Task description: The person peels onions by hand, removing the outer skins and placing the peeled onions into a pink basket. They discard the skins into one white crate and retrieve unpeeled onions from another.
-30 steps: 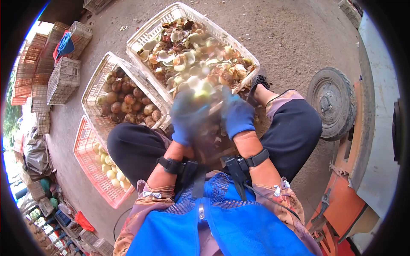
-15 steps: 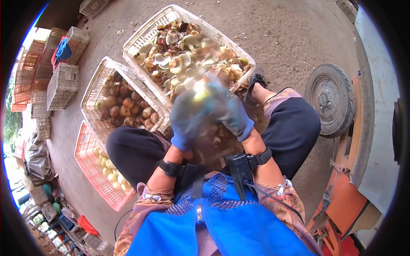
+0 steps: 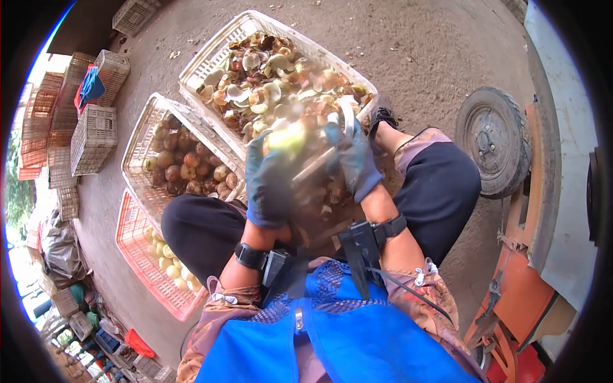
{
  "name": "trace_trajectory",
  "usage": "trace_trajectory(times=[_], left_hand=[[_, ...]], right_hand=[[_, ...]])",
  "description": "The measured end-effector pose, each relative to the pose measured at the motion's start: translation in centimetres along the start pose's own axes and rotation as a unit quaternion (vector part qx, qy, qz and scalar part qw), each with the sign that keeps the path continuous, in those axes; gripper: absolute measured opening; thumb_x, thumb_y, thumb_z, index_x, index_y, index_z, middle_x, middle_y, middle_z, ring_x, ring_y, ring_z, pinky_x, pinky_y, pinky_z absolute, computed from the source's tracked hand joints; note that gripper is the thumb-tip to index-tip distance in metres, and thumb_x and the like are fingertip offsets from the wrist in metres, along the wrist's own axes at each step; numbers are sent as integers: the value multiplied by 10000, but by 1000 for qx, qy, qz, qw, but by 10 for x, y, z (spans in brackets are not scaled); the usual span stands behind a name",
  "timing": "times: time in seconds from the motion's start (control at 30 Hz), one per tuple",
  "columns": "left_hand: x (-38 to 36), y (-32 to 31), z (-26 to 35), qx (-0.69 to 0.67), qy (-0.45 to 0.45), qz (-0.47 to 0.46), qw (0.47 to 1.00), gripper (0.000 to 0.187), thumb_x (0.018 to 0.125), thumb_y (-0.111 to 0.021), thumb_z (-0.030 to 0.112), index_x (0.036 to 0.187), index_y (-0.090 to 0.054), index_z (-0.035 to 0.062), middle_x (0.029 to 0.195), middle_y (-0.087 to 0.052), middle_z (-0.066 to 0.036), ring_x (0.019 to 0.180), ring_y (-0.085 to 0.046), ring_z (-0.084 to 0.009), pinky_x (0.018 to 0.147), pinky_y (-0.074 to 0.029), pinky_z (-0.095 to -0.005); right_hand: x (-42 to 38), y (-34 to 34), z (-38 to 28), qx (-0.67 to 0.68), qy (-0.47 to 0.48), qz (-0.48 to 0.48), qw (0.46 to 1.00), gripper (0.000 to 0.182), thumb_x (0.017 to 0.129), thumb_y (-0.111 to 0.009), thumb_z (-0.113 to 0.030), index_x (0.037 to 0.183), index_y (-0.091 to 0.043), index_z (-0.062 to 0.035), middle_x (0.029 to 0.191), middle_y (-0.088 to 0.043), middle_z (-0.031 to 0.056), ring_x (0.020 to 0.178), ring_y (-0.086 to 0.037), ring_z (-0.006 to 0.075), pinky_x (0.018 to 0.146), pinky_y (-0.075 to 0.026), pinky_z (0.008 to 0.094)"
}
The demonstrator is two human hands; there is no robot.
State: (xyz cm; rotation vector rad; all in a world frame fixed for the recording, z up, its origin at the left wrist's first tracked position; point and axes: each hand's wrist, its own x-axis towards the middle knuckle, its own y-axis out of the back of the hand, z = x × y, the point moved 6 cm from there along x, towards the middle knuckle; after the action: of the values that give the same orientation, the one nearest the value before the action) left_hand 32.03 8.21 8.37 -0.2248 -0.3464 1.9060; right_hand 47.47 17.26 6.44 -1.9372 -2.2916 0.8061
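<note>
My left hand (image 3: 267, 175), in a dark blue-grey glove, is closed around a pale, partly peeled onion (image 3: 286, 137). Just to its right, my gloved right hand (image 3: 353, 156) is closed on a slim, pale, knife-like tool (image 3: 314, 165) that slants down toward my left hand. A white curved piece of peel (image 3: 348, 113) shows at the fingers of my right hand. Both hands are over the near edge of a white crate (image 3: 281, 25) heaped with onion peels (image 3: 255, 83). A blurred smudge covers part of the area between the hands.
To the left, a second white crate (image 3: 137, 137) contains brown unpeeled onions (image 3: 185, 153). Peeled pale onions (image 3: 169, 262) lie in a pink crate (image 3: 137, 246) below it. A wheel (image 3: 491, 143) stands right of my knee, beside an orange frame (image 3: 504, 300). Stacked crates (image 3: 94, 137) are farther left.
My hands have moved apart from being close together over the onion. The slim tool now shows between them, and a white peel piece shows at my right hand.
</note>
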Motion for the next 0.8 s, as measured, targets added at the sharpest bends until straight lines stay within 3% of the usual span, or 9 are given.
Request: trace_trajectory(times=[0.03,0.1,0.13,0.2,0.33,0.4,0.53,0.7,0.8], left_hand=[[1,-10,12,0,-3,2,1000,501,891,-600,39,1364,-433,23,1300,-543,-177,1216,-549,-326,1072,-443,-510],[-3,-23,21,-200,65,78,975,562,896,-589,28,1423,-391,23,1319,-529,-182,1241,-527,-321,1067,-449,-484],[2,-16,20,124,-49,23,991,568,905,-583,14,1440,-394,20,1302,-551,-151,1197,-560,-274,1032,-473,-408],[5,-10,9,67,-3,10,998,542,902,-591,2,1418,-425,13,1292,-562,-131,1168,-574,-245,1008,-481,-368],[5,-20,22,15,45,-20,999,513,855,-678,-13,1340,-512,-5,1230,-598,-76,1091,-596,-168,958,-488,-294],[4,-20,27,108,22,-25,994,540,811,-747,7,1305,-530,-16,1185,-607,-69,1085,-583,-147,955,-484,-296],[4,-14,19,171,-11,-7,985,504,800,-768,26,1257,-564,-28,1176,-604,-59,1059,-580,-140,931,-490,-287],[2,-4,3,157,-22,1,987,516,791,-773,24,1258,-561,-33,1146,-614,-59,1039,-585,-135,924,-494,-288],[-1,2,-9,214,-28,11,976,508,781,-761,7,1247,-564,-32,1127,-619,-60,1021,-591,-132,913,-501,-288]], right_hand=[[-2,-9,-9,-24,80,-20,996,287,991,-591,-229,1212,-583,-46,1016,-659,42,879,-634,116,714,-539,250],[-5,-11,4,26,12,-122,992,332,981,-592,-168,1285,-558,-41,1027,-666,60,914,-635,131,752,-532,271],[-14,-24,-9,-103,95,-181,973,373,965,-600,-153,1316,-545,-40,1048,-669,86,941,-637,157,780,-529,295],[-26,-44,-26,-328,316,-215,864,515,883,-656,-137,1372,-525,-41,1073,-657,143,956,-637,241,848,-522,376],[-28,-35,-26,-173,187,-157,954,507,856,-676,-163,1337,-559,-50,1055,-654,149,924,-633,281,851,-522,394],[-29,-34,-23,-343,237,-150,896,533,850,-684,-178,1353,-551,-63,1059,-657,155,915,-646,282,829,-527,392],[-29,-33,-32,-253,208,-174,929,507,851,-678,-189,1332,-566,-76,1048,-666,172,918,-659,301,805,-535,393],[-33,-32,-29,-463,277,-159,827,325,840,-661,-232,1116,-598,-72,924,-639,172,800,-638,362,699,-524,437],[-34,-32,-22,-473,244,-165,830,274,843,-653,-255,1026,-586,-63,919,-636,170,780,-640,371,670,-512,454]])
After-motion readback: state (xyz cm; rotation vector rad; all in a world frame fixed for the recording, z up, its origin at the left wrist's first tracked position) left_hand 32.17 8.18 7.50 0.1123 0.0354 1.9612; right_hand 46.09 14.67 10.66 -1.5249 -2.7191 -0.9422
